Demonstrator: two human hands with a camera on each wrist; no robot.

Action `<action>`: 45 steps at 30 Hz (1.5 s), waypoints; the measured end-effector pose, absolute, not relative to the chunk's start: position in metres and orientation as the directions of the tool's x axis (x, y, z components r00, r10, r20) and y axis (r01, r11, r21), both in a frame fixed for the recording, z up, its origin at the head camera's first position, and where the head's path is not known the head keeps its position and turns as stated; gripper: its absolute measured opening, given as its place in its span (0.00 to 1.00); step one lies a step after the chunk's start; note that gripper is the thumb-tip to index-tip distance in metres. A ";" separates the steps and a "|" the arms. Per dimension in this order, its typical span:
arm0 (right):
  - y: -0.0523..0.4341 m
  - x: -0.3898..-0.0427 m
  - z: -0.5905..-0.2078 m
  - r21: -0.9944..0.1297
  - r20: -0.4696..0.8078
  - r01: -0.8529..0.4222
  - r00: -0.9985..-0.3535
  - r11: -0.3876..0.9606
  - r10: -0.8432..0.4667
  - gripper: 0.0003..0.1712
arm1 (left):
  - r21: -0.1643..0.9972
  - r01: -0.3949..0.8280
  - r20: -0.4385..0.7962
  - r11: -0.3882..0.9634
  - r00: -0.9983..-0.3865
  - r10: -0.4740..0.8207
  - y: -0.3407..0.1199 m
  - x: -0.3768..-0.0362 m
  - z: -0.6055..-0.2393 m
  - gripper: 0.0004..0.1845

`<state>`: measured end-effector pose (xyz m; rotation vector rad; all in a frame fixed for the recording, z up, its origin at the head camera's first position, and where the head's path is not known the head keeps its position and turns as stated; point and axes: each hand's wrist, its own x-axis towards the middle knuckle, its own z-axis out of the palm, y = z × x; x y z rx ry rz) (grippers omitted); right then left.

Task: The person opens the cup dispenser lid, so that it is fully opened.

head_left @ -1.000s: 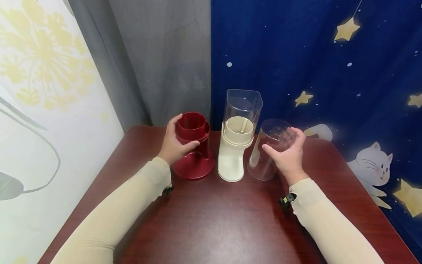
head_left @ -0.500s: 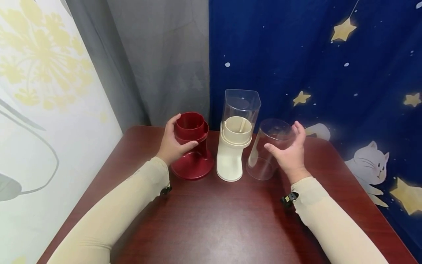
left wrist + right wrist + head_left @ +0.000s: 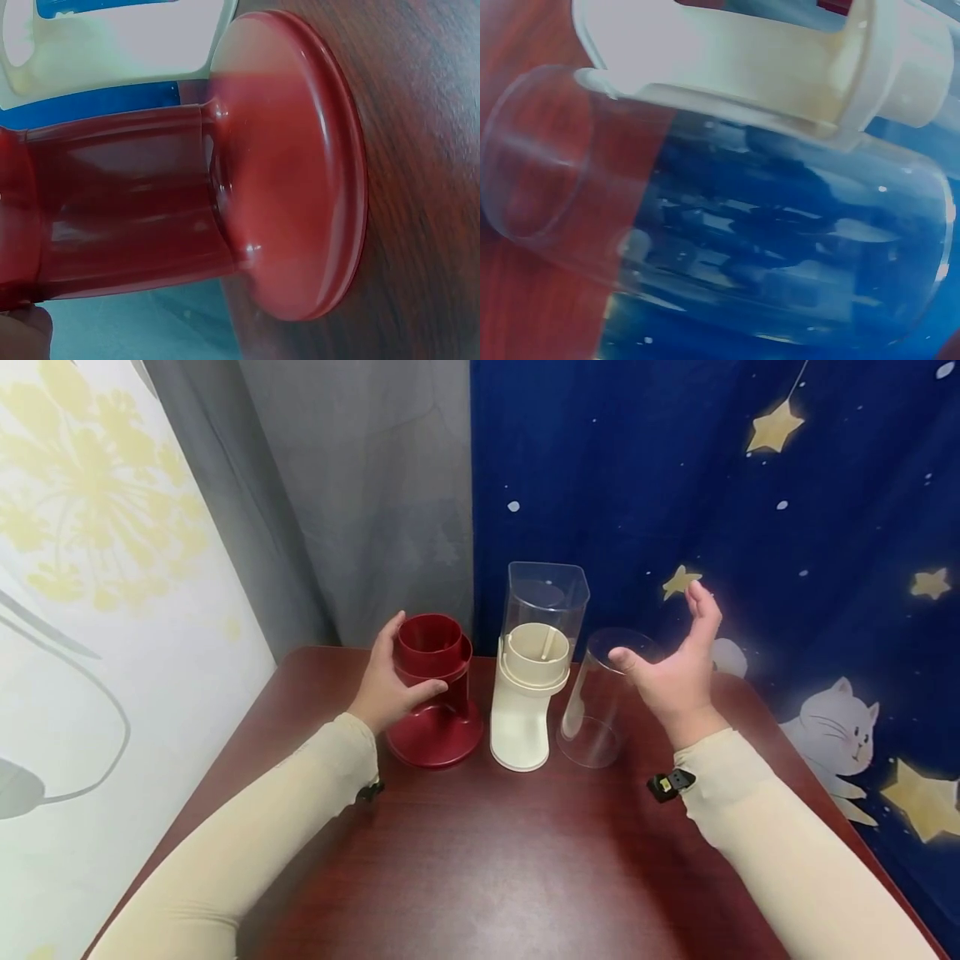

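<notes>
A dark red pedestal stand (image 3: 437, 710) with a cup-shaped top sits on the wooden table (image 3: 487, 860). My left hand (image 3: 417, 657) grips its upper part, thumb in front and fingers behind. The left wrist view shows the red stand (image 3: 285, 187) close up, lying sideways in the picture. Beside it stands a cream stand (image 3: 522, 718) with a tall clear container (image 3: 547, 597) on top. A loose clear cylinder (image 3: 600, 714) stands to its right. My right hand (image 3: 656, 622) hovers open just right of and above the cylinder, apart from it. The right wrist view shows the clear cylinder (image 3: 742, 225) and the cream stand (image 3: 765, 67).
A blue star-and-cat curtain (image 3: 750, 485) hangs behind and to the right, and a grey curtain (image 3: 360, 485) at the back. A white floral panel (image 3: 90, 610) borders the table's left side. The table's near half holds only my forearms.
My right hand has lifted off the clear cylinder, up and to the right, with its fingers spread. My left hand stays on the red stand.
</notes>
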<state>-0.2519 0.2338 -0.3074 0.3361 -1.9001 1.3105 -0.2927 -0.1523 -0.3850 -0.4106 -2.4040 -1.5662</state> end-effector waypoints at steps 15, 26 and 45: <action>0.212 -0.264 -0.261 -0.689 0.671 -0.582 -0.737 0.431 0.077 0.87 | 0.610 0.645 0.669 0.461 -0.731 0.135 -0.112 -0.272 -0.331 0.63; 0.193 -0.282 -0.254 -0.701 0.614 -0.564 -0.789 0.437 -0.032 0.85 | 0.640 0.684 0.666 0.350 -0.721 0.191 -0.069 -0.264 -0.328 0.66; 0.178 -0.299 -0.260 -0.753 0.445 -0.495 -0.869 0.434 -0.218 0.78 | 0.844 0.435 0.368 0.314 -0.895 0.251 -0.028 -0.278 -0.356 0.76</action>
